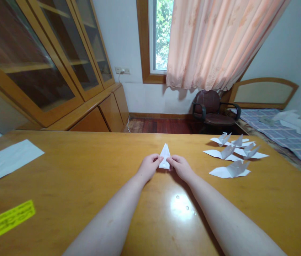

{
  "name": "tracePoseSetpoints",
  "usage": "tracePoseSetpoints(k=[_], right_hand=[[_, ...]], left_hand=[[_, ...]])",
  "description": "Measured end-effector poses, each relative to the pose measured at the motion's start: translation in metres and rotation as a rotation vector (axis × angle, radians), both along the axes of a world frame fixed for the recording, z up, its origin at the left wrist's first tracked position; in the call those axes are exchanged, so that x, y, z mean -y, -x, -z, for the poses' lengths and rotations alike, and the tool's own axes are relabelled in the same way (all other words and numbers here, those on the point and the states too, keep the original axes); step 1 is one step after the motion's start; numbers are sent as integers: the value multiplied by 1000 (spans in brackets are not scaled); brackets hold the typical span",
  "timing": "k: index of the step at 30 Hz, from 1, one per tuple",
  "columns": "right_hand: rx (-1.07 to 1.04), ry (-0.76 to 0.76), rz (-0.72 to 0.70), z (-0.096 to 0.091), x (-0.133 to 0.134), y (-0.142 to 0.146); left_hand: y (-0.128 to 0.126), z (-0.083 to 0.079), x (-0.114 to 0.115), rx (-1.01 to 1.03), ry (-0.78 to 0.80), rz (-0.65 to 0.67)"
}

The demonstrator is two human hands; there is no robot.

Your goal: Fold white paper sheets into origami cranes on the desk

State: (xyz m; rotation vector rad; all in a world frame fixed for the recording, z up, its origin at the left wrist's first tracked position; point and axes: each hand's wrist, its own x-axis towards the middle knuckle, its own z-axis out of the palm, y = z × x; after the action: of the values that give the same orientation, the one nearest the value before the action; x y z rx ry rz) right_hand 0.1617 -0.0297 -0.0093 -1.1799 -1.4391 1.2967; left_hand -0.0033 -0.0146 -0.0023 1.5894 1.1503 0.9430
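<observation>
A small white folded paper [165,153], pointed at its far end, lies on the wooden table [86,177] in front of me. My left hand [148,166] pinches its near left edge with closed fingers. My right hand [180,166] pinches the near right edge in the same way. Both forearms reach in from the near edge of the table.
Several finished white folded paper figures [232,156] lie on the table to the right. A flat white sheet [5,160] and a yellow label [5,221] lie at the left. Beyond the table are wooden cabinets [59,71], a brown chair [214,108] and a bed [286,135].
</observation>
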Motion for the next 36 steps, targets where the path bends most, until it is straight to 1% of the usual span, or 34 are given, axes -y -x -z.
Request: tracePoseSetpoints(k=[3, 5, 7, 9, 11, 13, 15, 18, 21, 24, 27, 31, 33, 36], right_hand=[[-80, 37, -28, 4, 0, 3], [-131, 53, -18, 7, -1, 4], [-157, 48, 32, 9, -3, 5], [-158, 18, 96, 10, -5, 4], [-105, -27, 138, 8, -5, 2], [10, -95, 182, 6, -5, 0], [115, -192, 228, 4, -4, -1], [173, -336, 274, 2, -3, -2], [212, -396, 285, 2, -2, -1], [237, -424, 283, 2, 0, -1], [232, -419, 279, -1, 2, 0], [196, -358, 273, -6, 1, 0], [155, -299, 269, -5, 0, 0], [37, -149, 215, 1, 0, 1]], left_hand=[[1, 2, -2, 1, -21, -47], [1, 4, -3, 18, -25, -77], [1, 7, -5, 62, 2, -89], [-1, 8, -5, 139, 60, -65], [-3, 9, -5, 230, 117, -21], [-4, 9, -4, 304, 147, 13], [-5, 9, -4, 348, 171, 19], [-6, 9, -3, 389, 226, 3], [-7, 8, -3, 429, 277, -11], [-8, 8, -4, 440, 300, -20], [-8, 10, -5, 437, 303, -19], [-7, 10, -5, 435, 297, -9], [-7, 10, -4, 411, 285, -6], [-6, 9, -4, 357, 260, -2]])
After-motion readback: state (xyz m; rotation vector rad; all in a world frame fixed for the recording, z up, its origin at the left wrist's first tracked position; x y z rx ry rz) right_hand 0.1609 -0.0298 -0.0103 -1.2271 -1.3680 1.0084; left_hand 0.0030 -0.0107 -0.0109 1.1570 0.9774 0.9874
